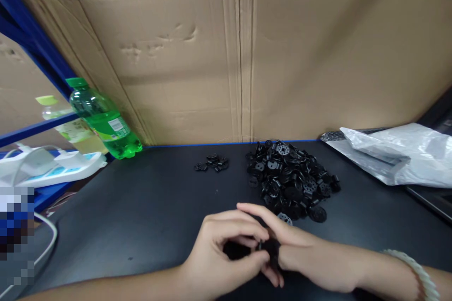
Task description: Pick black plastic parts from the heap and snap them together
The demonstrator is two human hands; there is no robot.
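My left hand (226, 244) pinches a small black plastic part (271, 250) between thumb and fingertips, low in the middle of the view. My right hand (303, 254) is wrapped about the same part from the other side, its fingers partly hidden behind it. The fingers cover much of the part, so its full shape does not show. Just beyond my hands lies a large heap of black plastic parts (293, 178), many of them round discs with holes. A much smaller group of black parts (213, 162) lies to its left.
A green soda bottle (109, 124) leans at the back left, beside a paler bottle (76, 129) and a white power strip (70, 169) on a blue frame (42, 56). A silvery plastic bag (406, 155) lies at right. Cardboard (176, 66) walls the back of the dark table (141, 221).
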